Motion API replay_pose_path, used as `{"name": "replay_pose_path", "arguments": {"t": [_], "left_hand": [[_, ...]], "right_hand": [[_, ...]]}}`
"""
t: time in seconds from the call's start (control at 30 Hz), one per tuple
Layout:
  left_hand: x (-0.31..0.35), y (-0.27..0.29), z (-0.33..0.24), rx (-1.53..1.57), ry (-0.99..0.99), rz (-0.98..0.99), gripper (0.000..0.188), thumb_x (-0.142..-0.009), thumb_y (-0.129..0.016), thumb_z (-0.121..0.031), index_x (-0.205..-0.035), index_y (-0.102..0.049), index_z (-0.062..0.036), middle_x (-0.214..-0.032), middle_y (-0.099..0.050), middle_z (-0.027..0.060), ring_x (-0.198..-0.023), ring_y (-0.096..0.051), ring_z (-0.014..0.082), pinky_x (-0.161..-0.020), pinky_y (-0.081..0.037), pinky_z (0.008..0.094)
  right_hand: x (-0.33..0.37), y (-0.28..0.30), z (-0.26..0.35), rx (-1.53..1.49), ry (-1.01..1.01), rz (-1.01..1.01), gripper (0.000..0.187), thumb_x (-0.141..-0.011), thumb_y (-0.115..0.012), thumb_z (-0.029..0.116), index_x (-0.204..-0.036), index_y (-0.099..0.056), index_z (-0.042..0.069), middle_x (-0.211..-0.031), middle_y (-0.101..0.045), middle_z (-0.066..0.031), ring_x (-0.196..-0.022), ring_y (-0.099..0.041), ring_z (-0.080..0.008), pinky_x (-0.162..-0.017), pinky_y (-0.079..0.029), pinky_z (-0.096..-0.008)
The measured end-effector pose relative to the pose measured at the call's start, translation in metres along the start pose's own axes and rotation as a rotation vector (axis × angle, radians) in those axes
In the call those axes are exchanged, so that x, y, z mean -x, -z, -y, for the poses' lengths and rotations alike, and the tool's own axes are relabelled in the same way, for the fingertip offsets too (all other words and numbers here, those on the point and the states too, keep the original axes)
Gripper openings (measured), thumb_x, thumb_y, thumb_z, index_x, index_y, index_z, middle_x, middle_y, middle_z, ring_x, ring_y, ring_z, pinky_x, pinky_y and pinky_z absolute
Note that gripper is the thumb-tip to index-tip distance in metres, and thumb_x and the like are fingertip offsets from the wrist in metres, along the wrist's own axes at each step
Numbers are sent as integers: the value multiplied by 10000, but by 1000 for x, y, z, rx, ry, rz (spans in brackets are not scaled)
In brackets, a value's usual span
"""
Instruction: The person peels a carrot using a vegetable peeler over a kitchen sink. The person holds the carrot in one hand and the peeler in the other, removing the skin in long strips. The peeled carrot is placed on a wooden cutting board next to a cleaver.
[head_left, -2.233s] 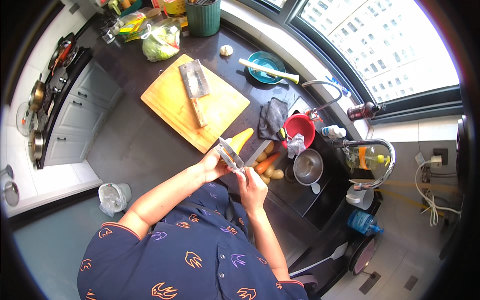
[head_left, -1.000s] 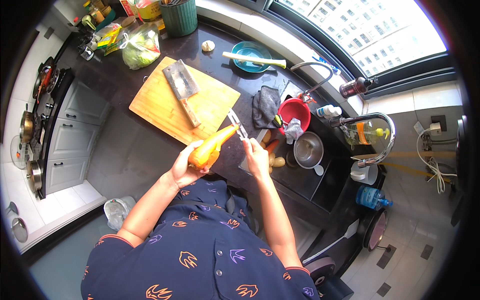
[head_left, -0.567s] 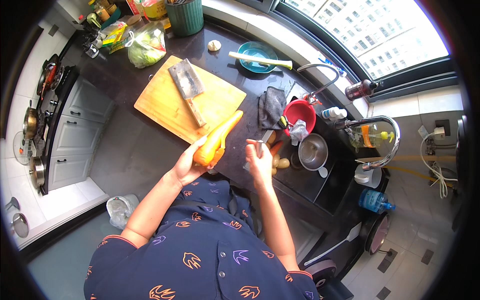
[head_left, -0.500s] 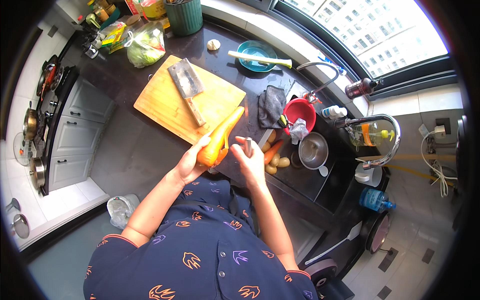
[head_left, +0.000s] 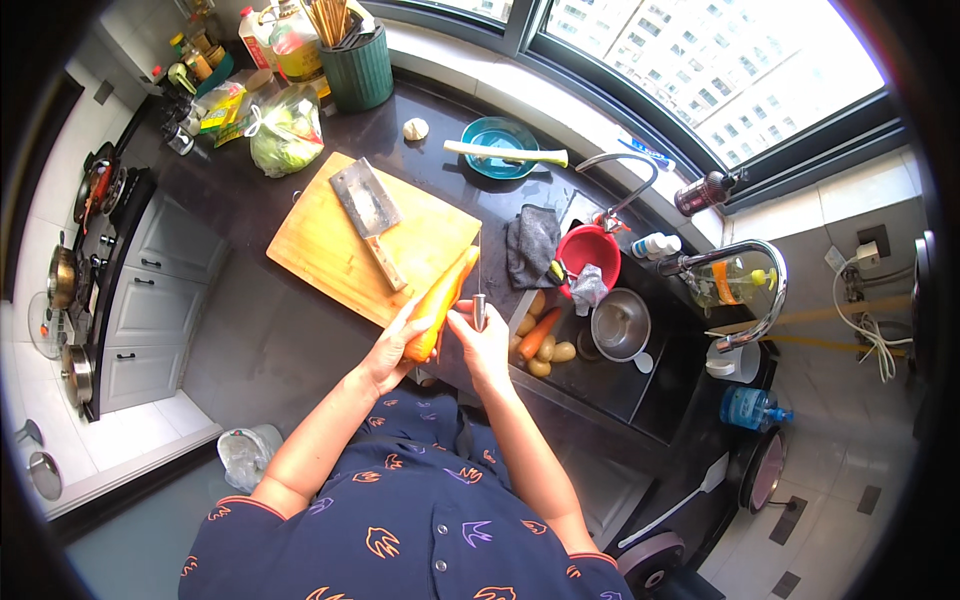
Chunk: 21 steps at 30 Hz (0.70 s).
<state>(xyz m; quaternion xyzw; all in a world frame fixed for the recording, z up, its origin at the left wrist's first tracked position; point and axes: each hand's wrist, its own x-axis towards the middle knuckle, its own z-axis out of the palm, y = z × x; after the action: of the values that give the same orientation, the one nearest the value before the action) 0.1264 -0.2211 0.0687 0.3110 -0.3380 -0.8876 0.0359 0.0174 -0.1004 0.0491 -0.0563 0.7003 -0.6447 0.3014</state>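
A large orange carrot (head_left: 440, 307) is gripped in my left hand (head_left: 389, 352), its narrow end pointing up and away over the near right edge of the wooden cutting board (head_left: 320, 225). Close beside it, my right hand (head_left: 482, 343) is closed round the silver handle of a thin-bladed knife (head_left: 479, 308). The blade points away from me and shows only edge-on, as a fine line. On the board lies a cleaver (head_left: 368, 205) with a wooden handle angled toward me.
In the sink at right are several potatoes (head_left: 545, 348), another carrot (head_left: 540, 334), a steel bowl (head_left: 620, 325) and a red basin (head_left: 588, 256). A grey cloth (head_left: 534, 245) lies by it. Farther back are a teal plate (head_left: 500, 135), garlic (head_left: 415, 129) and bagged greens (head_left: 286, 135).
My right hand has come in to the left, close to the carrot. A loose strip of peel seen hanging from the carrot is no longer visible. The view has shifted slightly.
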Motion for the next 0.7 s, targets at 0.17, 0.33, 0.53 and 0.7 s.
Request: {"name": "replay_pose_path", "arguments": {"t": [0.17, 0.33, 0.53, 0.7], "left_hand": [[-4, 13, -5, 93, 87, 25, 567, -967, -634, -375, -1421, -460, -83, -1095, -639, 81, -835, -642, 154, -698, -562, 276], [-10, 16, -10, 330, 149, 108, 492, -1030, -480, -434, -1267, -574, -14, -1073, -669, 124, -827, -652, 177, -716, -570, 305], [-20, 20, -1, 413, 168, 132, 459, -1040, -461, -433, -1240, -591, -42, -1072, -683, 129, -889, -672, 190, -685, -585, 313], [-22, 16, 7, 355, 136, 21, 445, -1026, -506, -454, -1223, -589, -64, -1020, -697, 113, -812, -696, 235, -677, -605, 336]], "right_hand": [[-8, 16, -2, -34, 23, -67, 305, -833, -786, 125, -1065, -639, -5, -891, -693, -81, -806, -659, -147, -772, -533, -306], [-25, 42, -25, 361, 98, -166, 332, -838, -787, 226, -1063, -653, 22, -901, -729, -112, -823, -701, -178, -780, -549, -339], [5, 38, 2, 361, 114, -75, 253, -959, -687, 267, -1066, -666, 38, -818, -691, -105, -755, -671, -159, -711, -523, -319], [45, 35, 21, 641, 338, 179, 244, -944, -690, 323, -1026, -692, 93, -707, -654, -128, -627, -673, -287, -582, -507, -374]]}}
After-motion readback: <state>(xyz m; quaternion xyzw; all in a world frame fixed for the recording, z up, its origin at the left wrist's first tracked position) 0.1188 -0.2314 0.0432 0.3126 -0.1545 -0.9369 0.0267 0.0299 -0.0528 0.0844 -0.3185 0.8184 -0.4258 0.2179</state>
